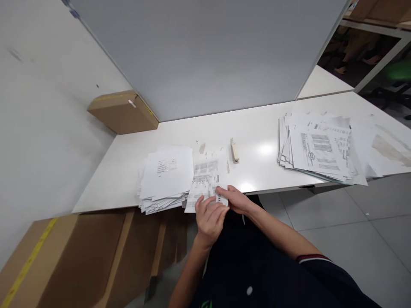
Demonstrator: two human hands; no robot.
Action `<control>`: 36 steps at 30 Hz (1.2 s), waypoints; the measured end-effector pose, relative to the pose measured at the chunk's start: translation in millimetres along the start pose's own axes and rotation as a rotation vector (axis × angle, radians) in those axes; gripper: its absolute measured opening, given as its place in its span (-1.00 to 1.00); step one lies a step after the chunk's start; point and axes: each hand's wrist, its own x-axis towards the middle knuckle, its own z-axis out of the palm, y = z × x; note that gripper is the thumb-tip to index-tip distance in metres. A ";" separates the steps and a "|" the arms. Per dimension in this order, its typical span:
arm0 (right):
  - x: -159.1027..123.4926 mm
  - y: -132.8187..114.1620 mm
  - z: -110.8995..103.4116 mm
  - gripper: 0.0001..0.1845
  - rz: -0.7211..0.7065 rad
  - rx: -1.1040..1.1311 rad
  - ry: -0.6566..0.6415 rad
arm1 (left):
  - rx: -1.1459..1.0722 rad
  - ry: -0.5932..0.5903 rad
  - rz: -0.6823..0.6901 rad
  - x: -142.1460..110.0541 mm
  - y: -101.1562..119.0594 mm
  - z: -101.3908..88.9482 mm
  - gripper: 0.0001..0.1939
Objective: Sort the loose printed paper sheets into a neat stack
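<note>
Near the table's front edge, a printed paper sheet (203,185) is held at its lower right corner by both hands. My left hand (210,216) pinches its near edge, fingers curled over the print. My right hand (233,198) grips the right side, thumb on top. Whether the paper is one sheet or several I cannot tell. Just left of it lies a thick stack of papers (168,175) with a small printed table on the top page. A cream stapler (235,151) rests on the table beyond my hands.
On the right of the white table (257,124) is a spread pile of printed papers (321,147). A cardboard box (123,112) stands at the back left, and larger boxes (80,256) sit below the left front edge. A grey panel (208,60) rises behind the table.
</note>
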 end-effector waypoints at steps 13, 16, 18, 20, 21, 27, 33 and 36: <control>-28.1 -15.1 -59.0 -0.65 -0.083 -0.552 0.391 | 0.123 0.091 -0.236 -4.5 -47.6 -20.4 -0.97; -36.0 -15.3 -69.2 -0.60 -0.042 -0.526 0.389 | 0.341 0.083 -0.396 -1.0 -72.5 -29.6 -0.79; -37.7 -13.9 -70.4 -0.59 -0.023 -0.471 0.380 | 0.431 0.022 -0.473 1.0 -82.7 -30.8 -0.67; -37.6 -12.9 -69.4 -0.59 -0.023 -0.437 0.379 | 0.468 -0.048 -0.514 2.0 -88.1 -28.9 -0.60; -37.2 -12.8 -68.8 -0.59 -0.021 -0.429 0.378 | 0.477 -0.075 -0.520 2.1 -89.6 -27.4 -0.59; -36.6 -12.6 -71.9 -0.57 0.003 -0.397 0.349 | 0.464 -0.151 -0.493 2.0 -94.6 -23.0 -0.63; -33.1 -7.4 -74.9 -0.58 0.030 -0.294 0.406 | 0.295 -0.117 -0.494 4.0 -101.5 -26.0 -0.75; -32.6 -7.6 -72.2 -0.64 0.094 -0.248 0.404 | 0.252 0.086 -0.569 7.1 -94.7 -27.8 -0.77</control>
